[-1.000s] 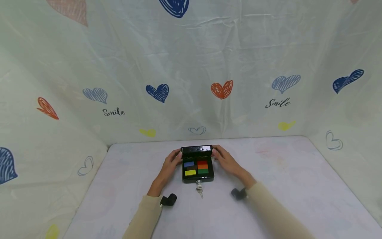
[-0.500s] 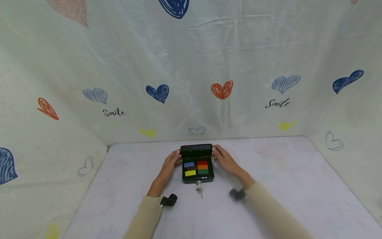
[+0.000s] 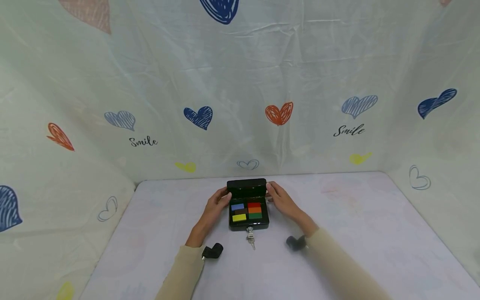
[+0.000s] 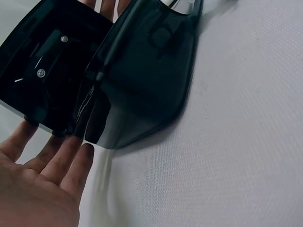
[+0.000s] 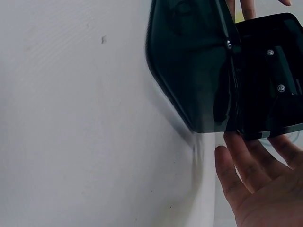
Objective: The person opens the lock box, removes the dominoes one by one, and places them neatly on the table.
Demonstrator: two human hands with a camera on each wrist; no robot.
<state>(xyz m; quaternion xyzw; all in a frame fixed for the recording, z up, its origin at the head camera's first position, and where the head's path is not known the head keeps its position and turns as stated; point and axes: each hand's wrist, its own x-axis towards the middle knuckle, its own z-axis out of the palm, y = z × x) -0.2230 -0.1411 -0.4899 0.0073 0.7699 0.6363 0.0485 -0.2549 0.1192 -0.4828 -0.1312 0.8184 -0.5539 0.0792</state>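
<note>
A small black metal lockbox [image 3: 236, 228] lies on the table with its hinged lid [image 3: 245, 183] raised at the back. Inside sit coloured blocks: blue [image 3: 237, 206], brown [image 3: 241, 212] and yellow [image 3: 239, 217] on the left; red [image 3: 254, 204], orange [image 3: 254, 210] and green [image 3: 255, 216] on the right. A key [image 3: 251, 240] hangs at the front lock. At the lid's left side is my left hand [image 3: 213, 210], fairly straight fingertips against its edge. My right hand [image 3: 286, 206] touches the opposite side the same way. Both wrist views show the lid's inside with two screws [image 4: 41, 73].
The box stands towards the back of a white-covered table [image 3: 337, 233]. Behind it rises a pale curtain [image 3: 232, 137] printed with hearts and words. A black wrist camera [image 3: 213, 251] juts from the left sleeve, another [image 3: 296, 243] from the right.
The lid has swung further up and back, so its shiny top no longer shows in the head view. Both hands have shifted slightly at its sides; the box stays put.
</note>
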